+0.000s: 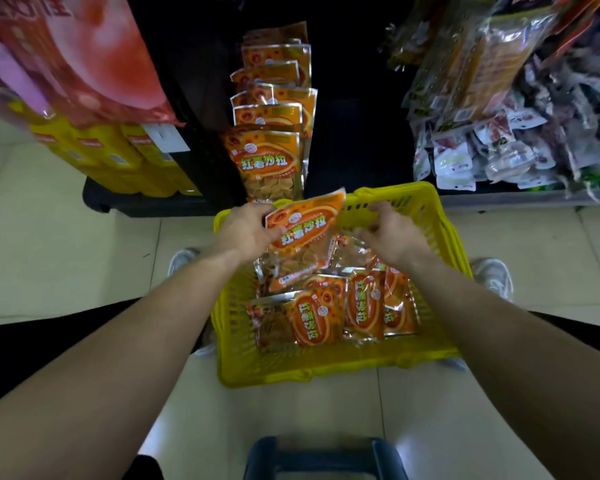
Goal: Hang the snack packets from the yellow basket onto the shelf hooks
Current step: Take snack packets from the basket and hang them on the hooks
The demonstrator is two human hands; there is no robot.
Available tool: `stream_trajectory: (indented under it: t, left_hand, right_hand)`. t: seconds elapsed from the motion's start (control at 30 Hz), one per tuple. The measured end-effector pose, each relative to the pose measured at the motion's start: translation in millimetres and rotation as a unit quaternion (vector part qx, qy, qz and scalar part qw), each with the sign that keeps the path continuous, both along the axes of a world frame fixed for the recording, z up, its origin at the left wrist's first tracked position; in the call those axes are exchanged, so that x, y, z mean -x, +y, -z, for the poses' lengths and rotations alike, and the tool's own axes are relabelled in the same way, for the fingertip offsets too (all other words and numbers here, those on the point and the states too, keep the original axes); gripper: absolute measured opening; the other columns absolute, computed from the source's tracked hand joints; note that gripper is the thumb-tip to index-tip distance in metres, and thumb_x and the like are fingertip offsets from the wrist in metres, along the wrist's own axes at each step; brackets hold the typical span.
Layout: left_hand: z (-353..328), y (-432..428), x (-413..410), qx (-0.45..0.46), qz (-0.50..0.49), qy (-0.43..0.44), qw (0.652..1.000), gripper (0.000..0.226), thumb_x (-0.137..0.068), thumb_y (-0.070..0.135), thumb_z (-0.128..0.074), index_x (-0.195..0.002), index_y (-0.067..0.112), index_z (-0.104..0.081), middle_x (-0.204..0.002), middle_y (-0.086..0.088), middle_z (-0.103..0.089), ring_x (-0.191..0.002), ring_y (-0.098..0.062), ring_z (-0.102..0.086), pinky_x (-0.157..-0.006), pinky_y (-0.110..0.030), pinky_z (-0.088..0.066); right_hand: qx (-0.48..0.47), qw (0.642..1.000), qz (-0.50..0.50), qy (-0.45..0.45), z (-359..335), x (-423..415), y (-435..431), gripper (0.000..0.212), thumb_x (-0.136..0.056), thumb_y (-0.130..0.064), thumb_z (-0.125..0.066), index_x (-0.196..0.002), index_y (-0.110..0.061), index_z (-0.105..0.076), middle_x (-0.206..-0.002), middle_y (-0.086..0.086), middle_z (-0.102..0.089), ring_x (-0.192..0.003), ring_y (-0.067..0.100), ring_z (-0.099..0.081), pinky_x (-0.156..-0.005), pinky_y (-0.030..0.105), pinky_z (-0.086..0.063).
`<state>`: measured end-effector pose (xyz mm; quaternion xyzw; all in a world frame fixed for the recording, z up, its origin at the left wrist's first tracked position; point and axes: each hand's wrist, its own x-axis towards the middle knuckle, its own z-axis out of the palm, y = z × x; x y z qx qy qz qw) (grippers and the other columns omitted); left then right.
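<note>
- The yellow basket [326, 374] stands on the pale tiled floor [66, 254], just near of the dark shelf unit [354, 133]; the left shoe [182, 259] shows beside its left wall and the right shoe [496, 277] beside its right wall.
- The left hand [246, 232] grips an orange snack packet [302, 237] by its left edge, fingers curled round it; the packet is tilted, with its top corner raised toward the far right, and it is held above the far half of the basket.
- The right hand [394, 235] reaches down into the far right part of the basket, fingers bent over a clear-fronted packet [352, 249]; the fingertips are blurred, so it cannot be told whether they pinch it or only touch it.
- More loose packets [329, 313] of the same orange kind lie overlapping in the basket, mostly in its middle and right.
- A column of hanging packets [271, 112] of the same kind runs up the shelf unit, straight beyond the basket; the nearest of them hangs just far of the basket's rim.
- Left of that column stand yellow boxes [118, 157] with a large red bag [84, 57] above them; to the right hang and lie mixed pale packets [492, 140].
- A dark blue object [323, 459] sits at the near edge, between the forearms.
</note>
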<state>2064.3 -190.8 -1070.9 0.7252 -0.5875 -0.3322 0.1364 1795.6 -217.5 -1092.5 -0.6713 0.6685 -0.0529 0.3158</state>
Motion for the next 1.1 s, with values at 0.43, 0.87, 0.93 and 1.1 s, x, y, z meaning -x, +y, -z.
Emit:
stream_trajectory:
  t: [0.43,0.87,0.93,1.1]
  left_hand:
    - [33.9,3.9,-36.6,-0.015,-0.069,-0.021,0.997,0.035,-0.096,0.055,-0.056,-0.109,0.027,-0.072,-0.096,0.006,-0.075,-0.087,-0.015,-0.071,-0.08,-0.034,-0.057]
    - [-61.4,-6.3,-12.5,0.087,0.012,0.01,0.996,0.018,-0.094,0.032,-0.068,-0.109,0.023,-0.074,-0.106,0.003,-0.072,-0.093,-0.013,-0.065,-0.08,-0.026,-0.047]
    - [-89.4,-4.9,-3.7,0.09,0.045,0.017,0.995,0.018,-0.094,0.03,-0.068,-0.109,0.021,-0.075,-0.108,0.002,-0.073,-0.097,-0.014,-0.066,-0.083,-0.027,-0.048]
    - [-143.5,4.8,17.6,0.089,0.084,0.08,0.989,0.015,-0.093,0.032,-0.069,-0.099,0.021,-0.077,-0.098,0.003,-0.076,-0.095,-0.013,-0.069,-0.088,-0.034,-0.054]
  right_hand:
    - [-0.182,0.978,-0.099,0.012,120.7,-45.6,71.9,0.034,-0.087,-0.033,-0.067,-0.12,-0.022,-0.062,-0.118,0.007,-0.069,-0.106,0.029,-0.065,-0.09,0.039,-0.053]
    - [0.025,0.985,-0.169,-0.023,-60.2,-26.2,12.9,0.006,-0.09,-0.032,-0.068,-0.097,-0.033,-0.068,-0.093,-0.009,-0.066,-0.089,0.014,-0.062,-0.072,0.027,-0.046]
    - [0.083,0.981,-0.176,0.002,-103.4,-16.7,11.7,0.005,-0.09,-0.037,-0.067,-0.095,-0.036,-0.067,-0.088,-0.011,-0.063,-0.087,0.015,-0.058,-0.07,0.028,-0.043]
    - [0.246,0.952,-0.184,0.004,-182.3,8.6,17.1,0.007,-0.086,-0.036,-0.071,-0.087,-0.032,-0.066,-0.093,-0.013,-0.056,-0.088,0.016,-0.06,-0.069,0.033,-0.046]
